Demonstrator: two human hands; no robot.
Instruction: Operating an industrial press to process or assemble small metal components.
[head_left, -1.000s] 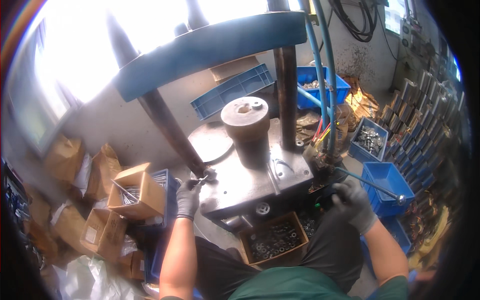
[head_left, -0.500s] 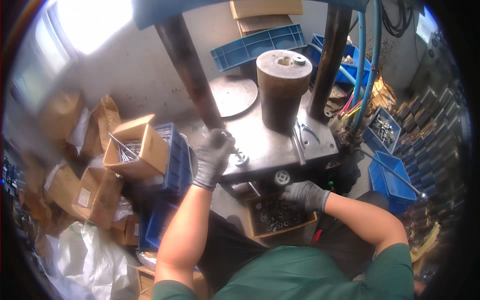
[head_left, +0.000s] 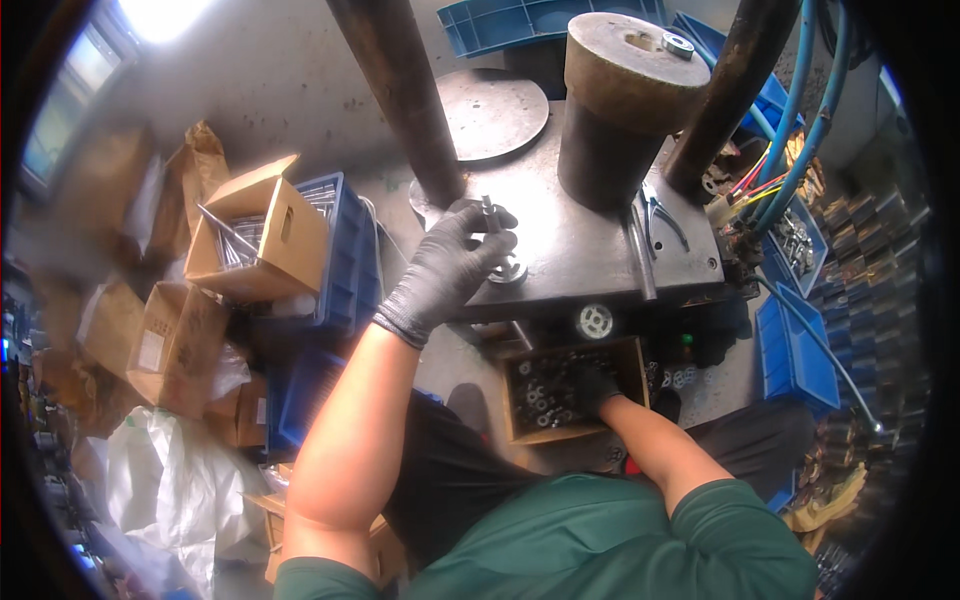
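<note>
My left hand (head_left: 455, 258), in a dark grey glove, is at the left front of the press table (head_left: 590, 262). Its fingers are closed round a short upright metal pin (head_left: 489, 212), whose top pokes out above them. Just below those fingers lies a round metal part (head_left: 508, 270) on the table. My right hand (head_left: 594, 386), also gloved, reaches down into an open box (head_left: 640, 375) of small dark ring-shaped parts (head_left: 545, 400). Shadow hides its fingers there. A round disc with holes (head_left: 594, 321) sits at the table's front edge, above the box.
A thick metal cylinder (head_left: 615, 150) stands on the table with a small ring (head_left: 678, 45) on top. Pliers (head_left: 662, 220) and a rod (head_left: 643, 255) lie beside it. Dark columns (head_left: 400, 95) rise from the table. A carton of rods (head_left: 290, 225) stands left, blue bins (head_left: 795, 345) right.
My right hand has gone from beside the disc down into the box of parts. My left hand has stayed by the table's left front, turned so the pin shows. The whole view has shifted.
</note>
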